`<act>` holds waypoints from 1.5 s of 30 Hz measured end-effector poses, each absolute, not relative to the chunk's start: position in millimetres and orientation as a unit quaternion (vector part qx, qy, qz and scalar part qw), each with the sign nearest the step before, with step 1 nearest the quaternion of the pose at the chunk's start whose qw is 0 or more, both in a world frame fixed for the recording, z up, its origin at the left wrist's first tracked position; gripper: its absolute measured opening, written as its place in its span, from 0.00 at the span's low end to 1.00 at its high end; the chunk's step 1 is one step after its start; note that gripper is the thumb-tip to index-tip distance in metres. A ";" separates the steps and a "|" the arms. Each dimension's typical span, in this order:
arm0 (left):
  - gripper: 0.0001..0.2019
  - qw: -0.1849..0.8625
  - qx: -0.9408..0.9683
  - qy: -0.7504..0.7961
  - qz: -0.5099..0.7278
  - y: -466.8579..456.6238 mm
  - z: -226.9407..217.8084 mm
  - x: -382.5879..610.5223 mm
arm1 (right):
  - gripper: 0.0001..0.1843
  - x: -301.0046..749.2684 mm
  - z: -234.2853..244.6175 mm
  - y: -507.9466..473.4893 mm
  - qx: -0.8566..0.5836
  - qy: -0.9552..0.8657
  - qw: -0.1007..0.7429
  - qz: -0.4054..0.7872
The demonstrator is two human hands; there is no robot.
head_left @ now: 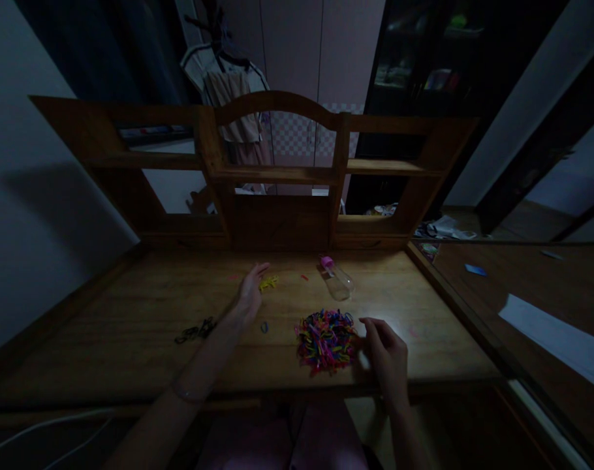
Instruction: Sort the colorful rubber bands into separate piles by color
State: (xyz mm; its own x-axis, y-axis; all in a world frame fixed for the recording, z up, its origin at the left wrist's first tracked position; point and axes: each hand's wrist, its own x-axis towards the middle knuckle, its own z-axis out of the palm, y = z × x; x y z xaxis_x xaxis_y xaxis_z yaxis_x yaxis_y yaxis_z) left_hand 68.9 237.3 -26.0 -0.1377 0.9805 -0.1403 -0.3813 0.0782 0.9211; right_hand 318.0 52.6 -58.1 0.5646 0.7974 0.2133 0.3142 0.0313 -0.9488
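My left hand [250,297] reaches across the wooden desk, fingers stretched out, right beside a small heap of yellow rubber bands [268,282]. Nothing shows in it. At the right edge of a large pile of mixed-colour rubber bands [326,341] is my right hand [388,352], its fingers curled in and close together; what they hold, if anything, is too small to tell. A cluster of black rubber bands [196,331] lies left of my left forearm. One dark bluish band [264,327] and a red band [304,277] lie apart.
A clear bottle with a pink cap [327,262] lies on its side behind the pile. The desk's wooden shelf unit [277,174] rises along the back. On the right, beyond a raised wooden edge, a white sheet [556,336] and a blue card [475,269] lie on a brown surface.
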 end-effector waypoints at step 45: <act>0.06 0.328 0.845 0.345 0.243 103.2 -32.4 125.7 | 0.15 318.4 -61.5 52.7 -0.696 -0.436 0.531 0.210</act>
State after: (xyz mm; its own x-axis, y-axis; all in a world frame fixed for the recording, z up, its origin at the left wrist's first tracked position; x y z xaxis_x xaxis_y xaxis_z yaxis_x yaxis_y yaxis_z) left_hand 125.7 103.2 -32.4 0.6444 0.7420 0.1850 0.4229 -0.5473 0.7222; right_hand 318.4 52.7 -61.5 0.5321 0.8295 0.1696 0.3830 -0.0571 -0.9220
